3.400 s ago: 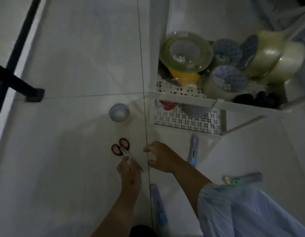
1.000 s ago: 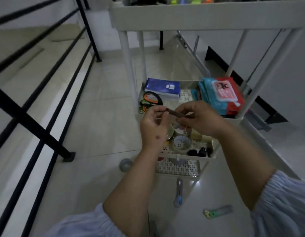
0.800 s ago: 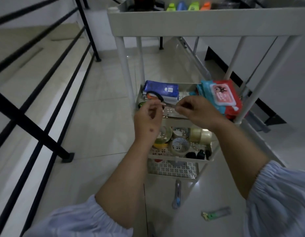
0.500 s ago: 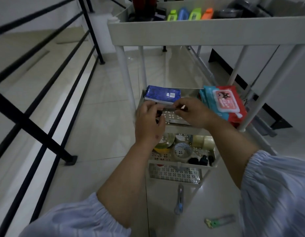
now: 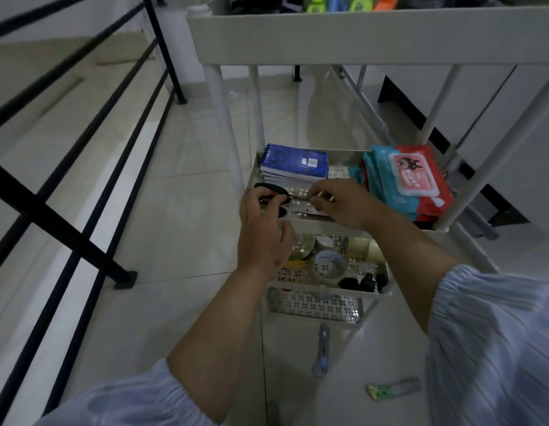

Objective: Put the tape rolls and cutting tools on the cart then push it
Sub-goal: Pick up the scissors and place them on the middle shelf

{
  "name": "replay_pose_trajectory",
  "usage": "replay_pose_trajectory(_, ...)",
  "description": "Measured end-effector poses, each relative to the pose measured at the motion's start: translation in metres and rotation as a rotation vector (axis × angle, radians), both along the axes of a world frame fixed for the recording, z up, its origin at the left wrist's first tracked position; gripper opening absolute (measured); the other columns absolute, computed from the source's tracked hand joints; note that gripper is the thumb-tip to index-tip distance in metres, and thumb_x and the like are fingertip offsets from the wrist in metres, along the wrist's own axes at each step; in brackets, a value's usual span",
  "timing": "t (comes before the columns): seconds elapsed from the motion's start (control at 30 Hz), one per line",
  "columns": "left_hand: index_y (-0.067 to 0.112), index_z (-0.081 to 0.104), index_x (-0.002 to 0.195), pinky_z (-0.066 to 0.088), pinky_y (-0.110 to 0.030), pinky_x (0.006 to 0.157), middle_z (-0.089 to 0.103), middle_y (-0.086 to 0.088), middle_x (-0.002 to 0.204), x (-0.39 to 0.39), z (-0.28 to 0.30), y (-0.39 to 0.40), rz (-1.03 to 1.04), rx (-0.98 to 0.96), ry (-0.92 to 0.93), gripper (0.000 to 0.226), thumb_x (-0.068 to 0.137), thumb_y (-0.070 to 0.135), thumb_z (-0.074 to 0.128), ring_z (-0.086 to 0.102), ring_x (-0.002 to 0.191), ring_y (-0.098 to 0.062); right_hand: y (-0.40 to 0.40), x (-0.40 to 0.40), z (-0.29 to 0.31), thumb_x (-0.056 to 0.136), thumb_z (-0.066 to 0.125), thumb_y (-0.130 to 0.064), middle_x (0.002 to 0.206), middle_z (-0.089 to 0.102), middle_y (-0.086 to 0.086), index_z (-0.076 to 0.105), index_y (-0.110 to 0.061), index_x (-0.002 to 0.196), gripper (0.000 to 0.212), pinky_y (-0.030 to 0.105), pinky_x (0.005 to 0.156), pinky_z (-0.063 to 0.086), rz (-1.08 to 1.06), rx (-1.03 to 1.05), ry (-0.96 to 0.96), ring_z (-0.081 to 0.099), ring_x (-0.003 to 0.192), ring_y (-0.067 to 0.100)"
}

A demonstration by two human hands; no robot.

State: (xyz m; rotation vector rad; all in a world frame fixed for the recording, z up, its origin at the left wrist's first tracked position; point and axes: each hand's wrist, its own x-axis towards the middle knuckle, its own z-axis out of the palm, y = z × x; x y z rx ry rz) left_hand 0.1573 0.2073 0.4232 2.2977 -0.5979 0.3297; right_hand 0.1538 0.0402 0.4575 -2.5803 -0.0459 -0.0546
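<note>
Left hand [image 5: 262,229] gripping scissors [image 5: 274,198], right hand [image 5: 343,204] pinching blades over cart [image 5: 313,226] shelf; risking snagging perforations, nicking fingers.

Home landing: tiled floor [image 5: 187,192]; black railing [image 5: 82,167].

Scissors [image 5: 276,198] lowered from floor pickup onto middle shelf [image 5: 310,224]
</note>
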Motion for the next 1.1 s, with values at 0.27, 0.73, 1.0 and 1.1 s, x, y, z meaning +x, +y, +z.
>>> replay_pose_trajectory(0.27,0.006,0.052,0.125,0.032,-0.025,0.099,0.044,-0.015,0.127,-0.004,0.002,0.006,-0.033,0.096,0.090,0.044,0.083,0.019,0.047,0.038,0.123,-0.029,0.004,0.003,-0.013,0.086,0.060,-0.012,0.095,0.062,0.005,0.064,-0.009,0.098,0.014,0.021,0.075,0.046,-0.044,0.052,-0.017,0.053,0.086,0.013)
replay_pose_trajectory(0.73,0.006,0.055,0.117,0.008,-0.030,0.112,0.050,-0.011,0.125,0.005,-0.003,-0.010,-0.014,0.251,0.104,0.038,0.089,0.028,0.040,0.043,0.119,-0.028,0.013,0.016,-0.014,0.083,0.062,-0.026,0.107,0.066,0.005,0.066,-0.021,0.097,0.015,0.033,0.075,0.046,-0.155,-0.199,0.006,0.059,0.098,0.024)
replay_pose_trajectory(1.0,0.001,0.055,0.120,0.024,-0.047,0.112,0.049,-0.018,0.129,0.000,-0.005,-0.008,-0.068,0.089,0.021,0.048,0.083,0.028,0.039,0.043,0.124,-0.035,0.007,0.004,-0.013,0.086,0.057,-0.020,0.103,0.068,0.009,0.066,-0.012,0.102,0.019,0.038,0.084,0.049,-0.178,-0.037,-0.203,0.059,0.096,0.023)
replay_pose_trajectory(1.1,0.002,0.055,0.118,0.040,-0.045,0.102,0.049,-0.019,0.127,-0.006,-0.009,-0.014,-0.113,0.004,0.012,0.048,0.080,0.026,0.040,0.044,0.121,-0.033,0.008,-0.011,-0.014,0.083,0.061,-0.010,0.093,0.069,0.011,0.068,-0.006,0.094,0.013,0.016,0.073,0.045,-0.151,0.159,-0.333,0.061,0.083,0.016)
